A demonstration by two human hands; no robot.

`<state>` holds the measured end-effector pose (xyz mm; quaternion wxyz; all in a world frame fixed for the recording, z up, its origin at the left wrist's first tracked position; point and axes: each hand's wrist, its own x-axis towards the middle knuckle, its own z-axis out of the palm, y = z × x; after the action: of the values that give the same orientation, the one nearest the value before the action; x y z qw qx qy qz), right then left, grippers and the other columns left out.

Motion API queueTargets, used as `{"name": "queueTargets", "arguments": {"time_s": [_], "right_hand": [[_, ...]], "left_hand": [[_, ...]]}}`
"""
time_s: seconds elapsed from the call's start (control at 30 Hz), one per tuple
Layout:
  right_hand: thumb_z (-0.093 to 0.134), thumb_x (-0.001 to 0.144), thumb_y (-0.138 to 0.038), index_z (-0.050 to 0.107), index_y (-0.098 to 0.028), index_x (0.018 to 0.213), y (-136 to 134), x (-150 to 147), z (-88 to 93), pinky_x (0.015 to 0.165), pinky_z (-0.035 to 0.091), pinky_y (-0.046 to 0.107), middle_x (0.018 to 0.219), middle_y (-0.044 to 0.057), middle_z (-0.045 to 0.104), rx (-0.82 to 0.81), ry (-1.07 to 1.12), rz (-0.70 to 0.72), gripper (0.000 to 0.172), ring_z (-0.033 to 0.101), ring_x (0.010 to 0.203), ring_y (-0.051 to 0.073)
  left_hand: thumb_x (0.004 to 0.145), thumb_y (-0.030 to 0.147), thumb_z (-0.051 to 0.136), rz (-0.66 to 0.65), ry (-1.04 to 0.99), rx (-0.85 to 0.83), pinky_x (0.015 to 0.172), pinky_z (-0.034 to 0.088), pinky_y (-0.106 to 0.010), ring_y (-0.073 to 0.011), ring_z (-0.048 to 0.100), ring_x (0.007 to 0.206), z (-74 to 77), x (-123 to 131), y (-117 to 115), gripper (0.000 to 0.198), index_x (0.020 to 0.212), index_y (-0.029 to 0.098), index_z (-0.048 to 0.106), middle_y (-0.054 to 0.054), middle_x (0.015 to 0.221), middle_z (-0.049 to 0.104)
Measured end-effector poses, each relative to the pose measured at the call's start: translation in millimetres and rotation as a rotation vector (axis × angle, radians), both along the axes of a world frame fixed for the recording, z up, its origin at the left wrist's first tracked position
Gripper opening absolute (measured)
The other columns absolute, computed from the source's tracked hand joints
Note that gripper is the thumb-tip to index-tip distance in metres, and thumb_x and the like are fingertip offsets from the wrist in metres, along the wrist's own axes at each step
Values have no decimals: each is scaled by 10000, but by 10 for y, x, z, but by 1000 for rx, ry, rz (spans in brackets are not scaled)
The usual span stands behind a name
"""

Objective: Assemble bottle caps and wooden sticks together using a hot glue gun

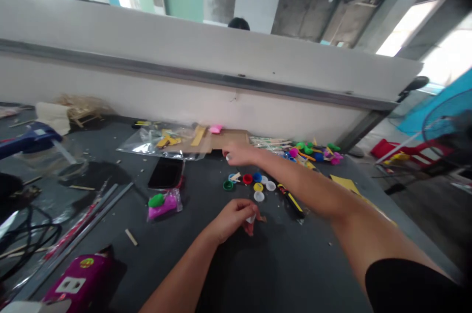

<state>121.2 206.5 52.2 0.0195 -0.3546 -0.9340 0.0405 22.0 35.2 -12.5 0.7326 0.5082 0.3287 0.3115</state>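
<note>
My left hand (236, 215) is just above the near middle of the dark table, its fingers closed around a small white piece (251, 218) that is mostly hidden. Farther forward, my right hand (239, 154) reaches across with curled fingers. At its fingertips shows a small white piece (227, 156), too blurred to name exactly. Between the hands lies a group of bottle caps: a green cap (228, 185), a red cap (247, 179), a yellow cap (258, 187), a white cap (259, 196) and several others. Small pale wood sticks (235, 177) rest on one of them.
A yellow-black utility knife (291, 201) lies right of the caps. Leftward are a phone (166, 173), a pink bag (162, 206) and a blue glue gun (35, 138). Colourful pieces (313, 150) are heaped at the back right. A white partition (177, 92) closes off the back.
</note>
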Motion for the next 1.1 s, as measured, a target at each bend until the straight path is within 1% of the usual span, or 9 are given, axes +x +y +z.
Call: {"name": "queueTargets", "arguments": {"time_s": [0.13, 0.27, 0.4, 0.53, 0.63, 0.77, 0.87, 1.0, 1.1], "right_hand": [[510, 782, -295, 648, -175, 896, -200, 955, 283, 626, 390, 224, 726, 6, 597, 2, 411, -285, 216, 527, 655, 120], [481, 802, -413, 583, -164, 841, -569, 1522, 102, 511, 387, 217, 598, -26, 553, -190, 679, -640, 272, 497, 499, 104], [602, 716, -407, 533, -183, 701, -1017, 1455, -256, 569, 390, 222, 642, -29, 558, -103, 593, -658, 235, 523, 604, 119], [584, 730, -315, 505, -195, 698, -1352, 1181, -421, 614, 396, 234, 687, -29, 554, -61, 580, -578, 147, 516, 637, 120], [581, 719, -256, 513, -203, 808, -1531, 983, -457, 664, 423, 249, 789, -8, 564, -13, 652, -542, 124, 535, 718, 136], [541, 736, -190, 499, -208, 1031, -1661, 729, -512, 746, 456, 266, 982, 44, 568, -50, 770, -446, 298, 551, 875, 159], [514, 755, -163, 521, -211, 1056, -1674, 640, -545, 798, 457, 282, 1030, 64, 557, -51, 733, -423, 305, 548, 935, 170], [526, 807, -251, 557, -202, 1076, -1655, 776, -501, 872, 420, 327, 1038, 87, 563, 44, 502, -378, 275, 526, 995, 205], [520, 839, -309, 557, -200, 1109, -1549, 1092, -404, 887, 400, 324, 1039, 86, 593, 87, 416, -375, 294, 523, 1013, 205]], "left_hand": [[778, 434, 545, -1, -5, 11, 462, 405, -207, -103, 534, 463, -27, 3, 9, 331, 735, 114, 614, 3, 535, 536], [793, 425, 526, -2, -12, 17, 472, 409, -204, -98, 525, 455, -8, 10, 5, 323, 728, 120, 611, 7, 520, 533], [803, 400, 519, 22, -6, 32, 480, 411, -205, -96, 514, 449, 0, 12, -2, 297, 723, 129, 612, 6, 503, 540], [799, 396, 529, 45, -25, 25, 491, 420, -213, -93, 504, 448, -39, 2, -1, 286, 732, 132, 616, 2, 514, 547], [790, 389, 548, 74, -43, 0, 518, 441, -223, -106, 533, 499, -58, 4, 5, 268, 764, 130, 613, -12, 559, 574], [767, 352, 584, 153, -119, -60, 601, 490, -273, -129, 561, 604, -49, 33, 8, 214, 821, 145, 596, -21, 651, 604], [746, 349, 595, 214, -131, -81, 596, 491, -272, -134, 562, 613, -39, 48, 1, 212, 807, 146, 590, -20, 648, 600], [761, 388, 563, 203, -65, -68, 541, 476, -264, -121, 525, 519, -33, 43, -3, 239, 790, 152, 587, -3, 569, 574], [786, 415, 535, 174, -19, -51, 525, 462, -248, -104, 493, 480, -24, 36, 5, 269, 753, 153, 586, 9, 544, 554]]}}
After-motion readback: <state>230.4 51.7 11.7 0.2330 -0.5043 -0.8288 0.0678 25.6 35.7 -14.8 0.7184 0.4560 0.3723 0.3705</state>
